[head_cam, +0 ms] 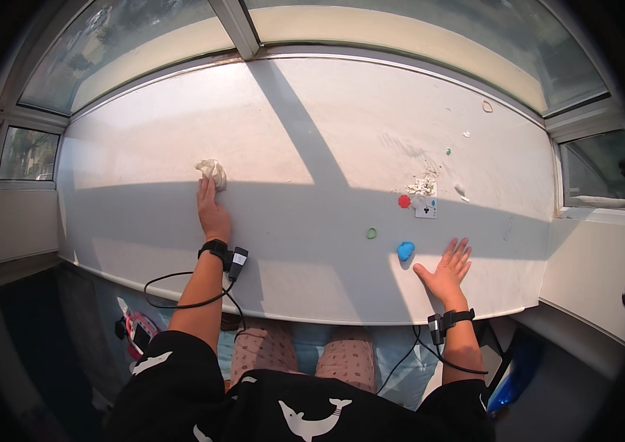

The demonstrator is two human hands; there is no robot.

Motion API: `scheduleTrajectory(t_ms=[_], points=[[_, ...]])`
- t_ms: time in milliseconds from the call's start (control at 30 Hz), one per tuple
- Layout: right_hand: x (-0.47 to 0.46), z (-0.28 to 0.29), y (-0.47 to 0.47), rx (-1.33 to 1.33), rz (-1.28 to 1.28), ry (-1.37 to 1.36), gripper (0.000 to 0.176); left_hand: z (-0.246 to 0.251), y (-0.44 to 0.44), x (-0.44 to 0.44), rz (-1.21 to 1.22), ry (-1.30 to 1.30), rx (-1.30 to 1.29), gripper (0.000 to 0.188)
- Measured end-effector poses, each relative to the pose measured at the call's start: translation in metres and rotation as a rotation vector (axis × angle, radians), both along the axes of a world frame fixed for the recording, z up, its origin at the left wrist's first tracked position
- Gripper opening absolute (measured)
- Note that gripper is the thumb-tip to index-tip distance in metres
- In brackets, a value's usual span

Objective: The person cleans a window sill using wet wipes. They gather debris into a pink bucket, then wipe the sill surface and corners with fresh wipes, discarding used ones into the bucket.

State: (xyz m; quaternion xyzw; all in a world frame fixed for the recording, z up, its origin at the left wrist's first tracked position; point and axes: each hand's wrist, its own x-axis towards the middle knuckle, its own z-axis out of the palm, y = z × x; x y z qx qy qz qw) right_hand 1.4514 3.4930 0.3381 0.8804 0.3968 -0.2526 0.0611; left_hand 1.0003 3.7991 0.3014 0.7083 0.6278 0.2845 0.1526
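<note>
My left hand (214,215) lies on the broad white windowsill (301,237), fingers stretched forward and together. Its fingertips press on a crumpled whitish cloth or tissue (214,172); the thumb is hard to make out. Flat on the sill at the right, my right hand (448,276) has its fingers spread and holds nothing. A blue lump (406,251), perhaps modelling clay, sits just left of that hand. Farther back, a playing card (426,209) is partly covered by a heap of pale crumbs and scraps (423,187), with a red scalloped disc (404,201) beside it.
A green ring (371,233) lies left of the blue lump. White scraps (461,191), a small green bit (448,151) and a beige loop (488,106) are scattered farther back. Window frames (238,27) bound the sill. Cables (191,305) hang from both wrist straps.
</note>
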Motion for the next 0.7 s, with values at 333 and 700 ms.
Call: scheduleTrajectory(t_ms=[333, 700], points=[[0.003, -0.005, -0.005, 0.02, 0.011, -0.008, 0.132, 0.002, -0.056, 0.207, -0.235, 0.035, 0.001, 0.06], [0.009, -0.014, -0.009, 0.011, 0.024, -0.06, 0.132, 0.053, -0.1, 0.239, -0.623, -1.035, -0.681, 0.067]])
